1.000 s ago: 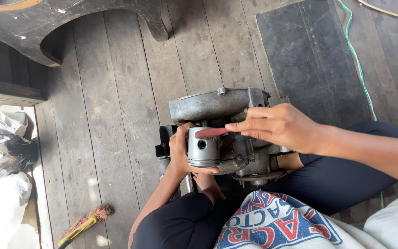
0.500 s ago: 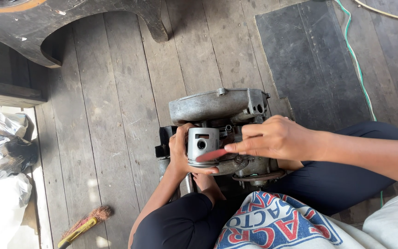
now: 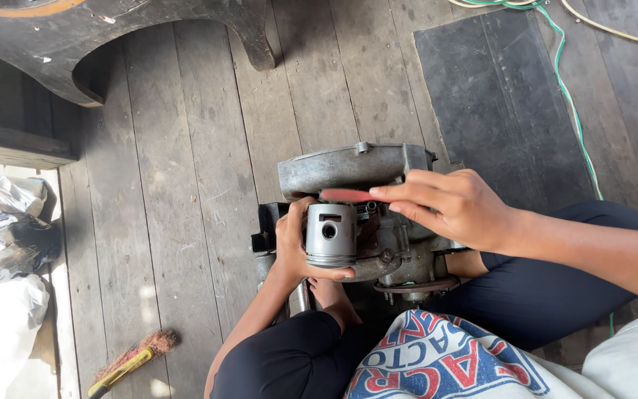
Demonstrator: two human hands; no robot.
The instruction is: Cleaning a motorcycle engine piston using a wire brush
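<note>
A grey metal engine block (image 3: 356, 171) rests on the wooden floor between my legs. My left hand (image 3: 295, 247) grips a silver piston (image 3: 331, 234) that sticks out of the engine, fingers wrapped around its left side and underside. My right hand (image 3: 455, 207) reaches in from the right and pinches a red-handled tool (image 3: 348, 196), which lies across the top of the piston. The tool's tip is hidden behind my fingers.
A dark rubber mat (image 3: 500, 103) lies on the floorboards at the upper right, with a green cable (image 3: 570, 103) running beside it. A small brush with a yellow handle (image 3: 131, 362) lies lower left. Plastic bags (image 3: 5, 222) sit at the left edge. A dark curved wooden piece (image 3: 112, 37) spans the top left.
My right hand moved the red tool from the top of the piston down to its lower edge, then back up to the top. My left hand kept hold of the piston.
</note>
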